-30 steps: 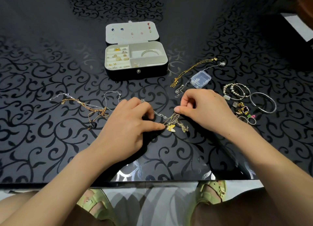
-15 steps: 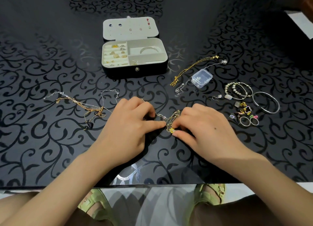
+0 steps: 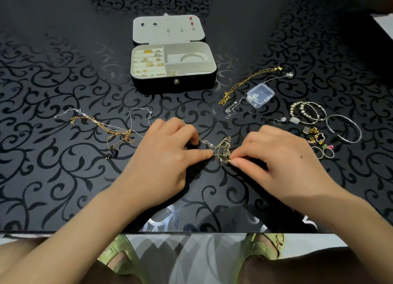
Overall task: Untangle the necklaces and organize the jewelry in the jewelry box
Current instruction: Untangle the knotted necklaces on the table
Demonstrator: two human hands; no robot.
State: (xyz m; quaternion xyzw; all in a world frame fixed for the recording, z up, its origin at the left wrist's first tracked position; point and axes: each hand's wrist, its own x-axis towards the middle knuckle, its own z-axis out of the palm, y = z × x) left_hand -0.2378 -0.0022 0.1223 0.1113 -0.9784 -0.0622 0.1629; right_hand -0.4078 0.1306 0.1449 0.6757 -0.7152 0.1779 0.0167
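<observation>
A tangled knot of thin gold and silver necklace chains (image 3: 223,148) lies on the black table between my hands. My left hand (image 3: 168,156) pinches the silver chain at the knot's left side, its index finger stretched to the tangle. My right hand (image 3: 282,158) pinches the knot's lower right end with thumb and fingertips. The open jewelry box (image 3: 173,82) stands behind, with rings in its left slots and a bangle in a right compartment. A second tangle of gold and silver chains (image 3: 110,130) with a dark pendant lies to the left.
To the right lie a gold chain (image 3: 248,81), a silver chain, a small clear plastic case (image 3: 259,95), beaded bracelets (image 3: 306,112), a silver bangle (image 3: 345,127), earrings and rings (image 3: 323,152). The table's front edge (image 3: 191,232) runs just below my wrists.
My right hand came down from above the knot to its right side and now pinches its lower end. The chains are pulled slightly apart. My left hand stayed in place.
</observation>
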